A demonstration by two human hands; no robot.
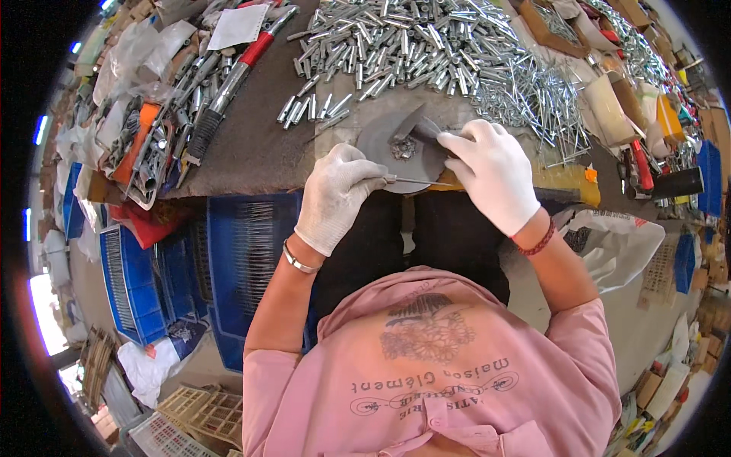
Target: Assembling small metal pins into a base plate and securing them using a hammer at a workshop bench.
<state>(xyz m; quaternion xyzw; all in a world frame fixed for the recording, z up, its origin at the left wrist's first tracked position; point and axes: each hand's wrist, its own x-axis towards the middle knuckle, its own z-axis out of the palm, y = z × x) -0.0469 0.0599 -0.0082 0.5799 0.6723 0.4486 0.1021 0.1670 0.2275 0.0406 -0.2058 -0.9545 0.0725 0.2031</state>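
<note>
My left hand, in a white glove, pinches a thin metal pin between thumb and fingers. The pin lies level, its free end pointing right, at the near edge of a round grey plate. My right hand, also gloved, is closed at the plate's right side around the end of a dark grey hammer-like tool; its grip is partly hidden by the fingers. Beneath the tool, small shiny metal bits sit in the plate's middle.
Beyond the plate lies a large heap of metal sleeves, with thin loose pins to its right. Tools, including a red-and-black bar, crowd the bench's left. Blue crates stand below left; a white bag is below right.
</note>
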